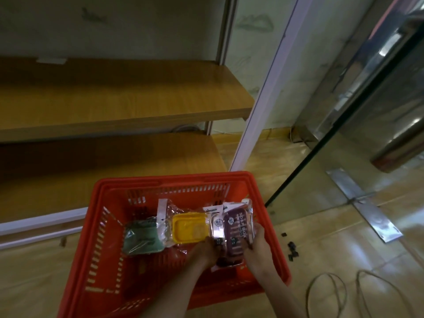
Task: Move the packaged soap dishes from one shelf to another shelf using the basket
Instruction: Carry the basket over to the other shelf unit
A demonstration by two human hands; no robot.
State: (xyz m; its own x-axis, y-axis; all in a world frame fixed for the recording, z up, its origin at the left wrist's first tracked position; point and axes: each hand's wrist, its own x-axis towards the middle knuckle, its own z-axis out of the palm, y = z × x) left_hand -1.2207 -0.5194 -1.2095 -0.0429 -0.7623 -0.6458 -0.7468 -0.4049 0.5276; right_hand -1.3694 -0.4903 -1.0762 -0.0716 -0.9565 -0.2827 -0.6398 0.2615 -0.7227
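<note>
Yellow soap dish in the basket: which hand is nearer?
Left. The left hand sits just beside the yellow soap dish, at its near right corner; the right hand is further right, beyond the purple soap box package both hands grip.

The frame was dim and warm-toned overall, with a soft, slightly smeared look. The upper left lay in murky shadow, and the space under the wooden shelf (119, 104) at centre left was darkest. Brightest were the white glints on the metal and glass door (376, 88) at the right edge, and pale sheen on the floor tiles (344, 226) at lower right. Glare flashed off the plastic wrappers in the lower centre. Straight lines bowed toward the edges from wide-angle distortion.
</note>
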